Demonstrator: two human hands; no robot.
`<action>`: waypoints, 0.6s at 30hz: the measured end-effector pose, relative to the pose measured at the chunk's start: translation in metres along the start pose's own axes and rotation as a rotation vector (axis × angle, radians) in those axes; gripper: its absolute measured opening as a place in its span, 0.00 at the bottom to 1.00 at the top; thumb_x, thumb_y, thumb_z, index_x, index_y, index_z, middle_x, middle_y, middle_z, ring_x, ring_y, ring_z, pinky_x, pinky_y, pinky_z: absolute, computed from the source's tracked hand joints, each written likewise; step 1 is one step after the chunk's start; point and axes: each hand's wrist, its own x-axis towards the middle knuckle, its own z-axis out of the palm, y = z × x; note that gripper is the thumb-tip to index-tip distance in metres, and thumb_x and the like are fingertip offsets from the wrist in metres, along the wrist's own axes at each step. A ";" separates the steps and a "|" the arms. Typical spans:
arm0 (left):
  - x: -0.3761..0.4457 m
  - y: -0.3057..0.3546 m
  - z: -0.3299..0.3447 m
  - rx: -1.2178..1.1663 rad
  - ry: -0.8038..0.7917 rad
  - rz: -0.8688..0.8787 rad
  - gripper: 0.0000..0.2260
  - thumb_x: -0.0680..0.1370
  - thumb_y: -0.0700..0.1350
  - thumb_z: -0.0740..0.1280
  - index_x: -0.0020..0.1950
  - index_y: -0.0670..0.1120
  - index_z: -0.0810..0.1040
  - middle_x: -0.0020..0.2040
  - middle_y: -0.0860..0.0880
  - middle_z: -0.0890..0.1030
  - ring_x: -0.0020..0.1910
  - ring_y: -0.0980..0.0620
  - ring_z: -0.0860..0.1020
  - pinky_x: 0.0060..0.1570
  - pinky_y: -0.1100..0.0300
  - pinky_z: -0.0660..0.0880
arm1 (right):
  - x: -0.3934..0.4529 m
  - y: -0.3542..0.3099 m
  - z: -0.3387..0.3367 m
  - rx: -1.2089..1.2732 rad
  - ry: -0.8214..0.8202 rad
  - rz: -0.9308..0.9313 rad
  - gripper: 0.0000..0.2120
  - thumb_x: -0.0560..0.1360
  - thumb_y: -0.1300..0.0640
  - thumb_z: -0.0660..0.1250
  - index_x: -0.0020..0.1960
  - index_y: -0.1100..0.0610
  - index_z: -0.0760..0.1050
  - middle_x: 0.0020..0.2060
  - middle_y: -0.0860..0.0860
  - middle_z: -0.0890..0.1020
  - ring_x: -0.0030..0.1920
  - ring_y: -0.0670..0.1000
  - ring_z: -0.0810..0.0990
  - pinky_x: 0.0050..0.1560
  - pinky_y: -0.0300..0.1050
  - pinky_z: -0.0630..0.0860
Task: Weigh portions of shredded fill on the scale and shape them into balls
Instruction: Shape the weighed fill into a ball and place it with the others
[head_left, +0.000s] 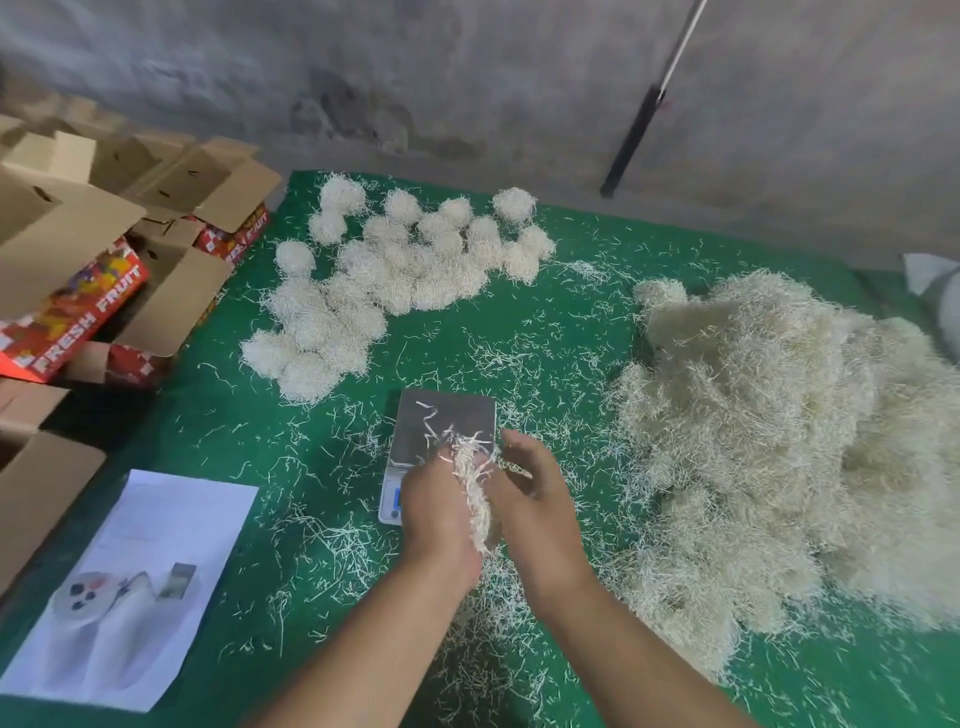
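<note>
Item: weighing and balling station on a green cloth (545, 322), taken from the head view; directions read as on a clock face with the scale at centre.

Scale (441, 431): small, steel-topped, at centre. Only a few stray strands lie on its plate. The display at its near end is partly hidden by the hands and cannot be read.

Portion of shreds (475, 488): held between both palms just above the near edge of the scale, strands sticking out at the top and hanging at the bottom. Loose and elongated, not yet round.

Left hand (436, 512): fingers curled around the left side of the portion, pressing it.

Right hand (535, 499): palm against the right side of the portion, fingers partly bent and only loosely closed.

Finished balls (395, 270): a cluster of some two dozen or more from 10 to 12 o'clock, touching one another; exact count cannot be told.

Loose pile of shreds (769, 447): large heap at 3 o'clock, well apart from the balls.

Printed sheet (140, 587): at 8 o'clock.

Open cartons (104, 260): at 9 to 10 o'clock, off the cloth's edge.

Progress, judged: a good batch is done; the portion in hand appears to be in shaping; the remaining heap suggests most of the work is left.
</note>
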 end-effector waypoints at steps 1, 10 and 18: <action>-0.001 0.002 -0.001 0.025 0.002 0.020 0.10 0.83 0.49 0.65 0.54 0.49 0.86 0.53 0.44 0.86 0.53 0.42 0.85 0.52 0.44 0.80 | -0.002 -0.001 -0.003 0.049 0.039 0.043 0.15 0.79 0.47 0.75 0.64 0.35 0.78 0.58 0.37 0.83 0.48 0.39 0.85 0.47 0.42 0.79; -0.023 -0.009 0.003 0.857 -0.325 0.689 0.20 0.76 0.53 0.59 0.66 0.68 0.72 0.58 0.71 0.76 0.59 0.72 0.74 0.55 0.67 0.72 | -0.019 -0.014 -0.022 0.681 -0.134 0.520 0.42 0.76 0.26 0.66 0.81 0.51 0.70 0.76 0.57 0.75 0.76 0.57 0.74 0.81 0.62 0.63; -0.049 -0.021 0.015 1.132 -0.422 0.604 0.35 0.81 0.56 0.60 0.81 0.70 0.42 0.81 0.69 0.42 0.82 0.58 0.42 0.81 0.43 0.49 | -0.020 -0.021 -0.036 0.621 -0.057 0.424 0.31 0.74 0.34 0.72 0.72 0.50 0.80 0.69 0.56 0.82 0.71 0.59 0.79 0.78 0.64 0.66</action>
